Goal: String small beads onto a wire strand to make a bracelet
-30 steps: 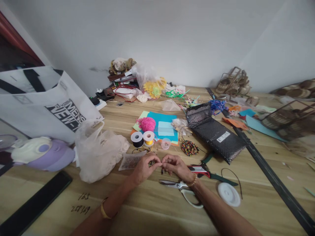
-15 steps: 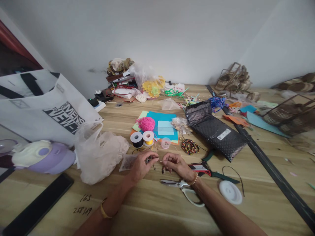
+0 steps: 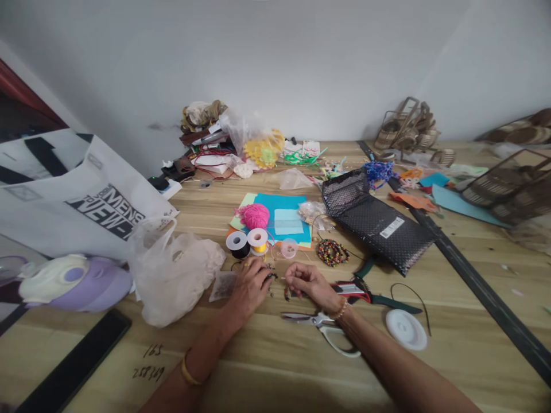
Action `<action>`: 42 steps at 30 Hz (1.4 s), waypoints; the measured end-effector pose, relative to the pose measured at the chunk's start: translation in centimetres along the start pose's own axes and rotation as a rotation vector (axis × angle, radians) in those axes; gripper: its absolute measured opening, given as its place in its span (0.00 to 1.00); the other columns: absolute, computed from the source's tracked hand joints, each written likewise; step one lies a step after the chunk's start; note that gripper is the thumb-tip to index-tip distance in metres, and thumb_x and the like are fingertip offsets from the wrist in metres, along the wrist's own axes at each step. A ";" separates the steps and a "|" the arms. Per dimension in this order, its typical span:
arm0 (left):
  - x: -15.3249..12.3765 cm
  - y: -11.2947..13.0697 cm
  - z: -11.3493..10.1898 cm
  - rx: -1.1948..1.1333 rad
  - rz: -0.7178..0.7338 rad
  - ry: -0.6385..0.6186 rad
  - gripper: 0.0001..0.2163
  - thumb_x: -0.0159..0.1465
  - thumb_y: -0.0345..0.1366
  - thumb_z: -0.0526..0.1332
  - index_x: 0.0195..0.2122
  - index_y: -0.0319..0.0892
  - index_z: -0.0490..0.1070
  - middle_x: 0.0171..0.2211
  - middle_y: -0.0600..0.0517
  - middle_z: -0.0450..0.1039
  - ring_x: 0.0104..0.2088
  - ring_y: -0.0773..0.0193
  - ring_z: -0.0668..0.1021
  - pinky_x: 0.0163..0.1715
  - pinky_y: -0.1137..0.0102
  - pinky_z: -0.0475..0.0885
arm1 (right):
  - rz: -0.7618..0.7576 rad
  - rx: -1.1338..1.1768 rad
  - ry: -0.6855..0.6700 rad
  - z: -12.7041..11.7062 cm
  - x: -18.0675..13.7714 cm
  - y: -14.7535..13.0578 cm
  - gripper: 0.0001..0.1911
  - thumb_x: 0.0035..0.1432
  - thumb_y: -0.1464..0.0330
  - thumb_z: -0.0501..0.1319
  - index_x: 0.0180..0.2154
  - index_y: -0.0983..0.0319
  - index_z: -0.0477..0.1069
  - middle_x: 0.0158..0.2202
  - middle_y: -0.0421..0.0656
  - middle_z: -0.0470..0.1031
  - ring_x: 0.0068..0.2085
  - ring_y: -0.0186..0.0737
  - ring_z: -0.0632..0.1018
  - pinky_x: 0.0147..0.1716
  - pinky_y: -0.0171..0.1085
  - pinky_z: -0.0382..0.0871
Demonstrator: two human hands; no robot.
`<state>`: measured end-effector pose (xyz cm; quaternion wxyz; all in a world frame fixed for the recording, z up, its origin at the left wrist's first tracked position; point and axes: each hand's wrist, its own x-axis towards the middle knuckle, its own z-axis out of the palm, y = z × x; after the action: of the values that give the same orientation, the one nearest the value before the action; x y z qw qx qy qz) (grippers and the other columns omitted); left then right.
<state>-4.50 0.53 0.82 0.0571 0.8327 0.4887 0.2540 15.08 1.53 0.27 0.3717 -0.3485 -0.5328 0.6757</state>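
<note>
On the wooden table, near its front middle: left hand palm-down, fingers bent, tips on a small cluster of dark beads; gripping or merely touching, cannot tell. Just to its right, right hand loosely curled, thumb and forefinger pinched together on something too fine to make out. Beads between the two hands, against the left fingertips, a few more loose on the wood below the gap. Both forearms cut off by the lower edge. Beside the left hand, partly covered by it, a small clear bead packet. Near the right wrist, scissors; just behind it, pliers, head hidden by the hand. Farther back, black thread spool, yellow thread spool, multicoloured bead bracelet. To the left, translucent plastic bag, contents not discernible. To the right, black bubble mailer, mouth open, inside unseen. At the left edge, white tote bag, cropped.
</note>
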 end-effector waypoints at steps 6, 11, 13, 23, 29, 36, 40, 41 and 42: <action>0.2 0.4 0.2 0.053 -0.029 -0.055 0.07 0.63 0.29 0.58 0.37 0.42 0.76 0.35 0.47 0.70 0.42 0.55 0.70 0.45 0.58 0.68 | 0.013 -0.006 -0.001 0.1 0.0 -0.1 0.18 0.52 0.55 0.66 0.29 0.64 0.67 0.20 0.35 0.67 0.17 0.26 0.63 0.18 0.28 0.56; 0.3 0.3 0.3 0.071 -0.042 -0.098 0.06 0.63 0.30 0.59 0.36 0.40 0.77 0.35 0.47 0.70 0.41 0.54 0.70 0.44 0.58 0.68 | 0.016 -0.004 -0.010 0.0 0.0 -0.2 0.19 0.51 0.55 0.66 0.29 0.64 0.68 0.20 0.35 0.68 0.18 0.26 0.64 0.18 0.28 0.57; 0.3 0.3 0.3 0.077 -0.039 -0.104 0.06 0.63 0.29 0.59 0.36 0.39 0.77 0.35 0.46 0.70 0.41 0.54 0.70 0.44 0.58 0.68 | 0.017 -0.006 -0.012 0.0 0.0 -0.1 0.19 0.51 0.55 0.66 0.29 0.64 0.68 0.20 0.35 0.68 0.18 0.26 0.64 0.18 0.28 0.57; 0.2 0.3 0.9 0.086 -0.031 -0.063 0.06 0.62 0.28 0.59 0.35 0.41 0.76 0.35 0.47 0.71 0.42 0.54 0.70 0.45 0.57 0.68 | 0.018 -0.013 -0.002 0.1 0.0 -0.2 0.19 0.51 0.54 0.66 0.29 0.64 0.68 0.20 0.35 0.67 0.18 0.27 0.64 0.18 0.29 0.58; 0.0 0.0 0.9 0.066 -0.037 -0.085 0.06 0.61 0.29 0.60 0.37 0.41 0.76 0.36 0.46 0.71 0.43 0.53 0.71 0.46 0.56 0.68 | 0.017 -0.016 -0.003 0.0 0.0 -0.2 0.19 0.51 0.54 0.66 0.29 0.64 0.68 0.21 0.36 0.68 0.18 0.27 0.65 0.18 0.29 0.59; 0.0 -0.2 -0.3 0.033 -0.002 -0.146 0.09 0.60 0.27 0.59 0.39 0.42 0.75 0.37 0.47 0.73 0.44 0.53 0.71 0.48 0.56 0.68 | 0.017 -0.015 -0.007 0.0 0.0 -0.2 0.21 0.50 0.53 0.66 0.29 0.64 0.68 0.20 0.36 0.68 0.19 0.27 0.65 0.18 0.28 0.59; 0.2 -0.3 -0.6 0.025 0.023 -0.162 0.11 0.59 0.25 0.59 0.40 0.43 0.75 0.37 0.48 0.74 0.44 0.54 0.72 0.47 0.57 0.69 | 0.020 -0.011 -0.005 0.0 0.0 -0.3 0.21 0.50 0.52 0.66 0.29 0.64 0.67 0.20 0.36 0.68 0.18 0.27 0.65 0.18 0.28 0.59; 0.2 -0.3 -0.6 0.024 0.030 -0.161 0.11 0.59 0.25 0.59 0.40 0.43 0.75 0.37 0.48 0.74 0.44 0.54 0.72 0.46 0.57 0.69 | 0.020 -0.008 -0.004 0.0 0.0 -0.3 0.21 0.50 0.52 0.66 0.29 0.63 0.67 0.20 0.36 0.68 0.18 0.27 0.65 0.18 0.29 0.59; 0.2 -0.4 -0.7 0.024 0.036 -0.157 0.11 0.59 0.25 0.59 0.39 0.43 0.75 0.36 0.48 0.74 0.44 0.54 0.72 0.46 0.57 0.69 | 0.019 -0.006 -0.003 0.1 0.0 -0.3 0.21 0.50 0.52 0.66 0.29 0.63 0.67 0.20 0.36 0.68 0.18 0.27 0.65 0.18 0.29 0.59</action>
<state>-5.04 0.80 1.34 0.0805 0.8593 0.4709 0.1829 15.06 1.58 0.56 0.3636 -0.3538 -0.5317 0.6782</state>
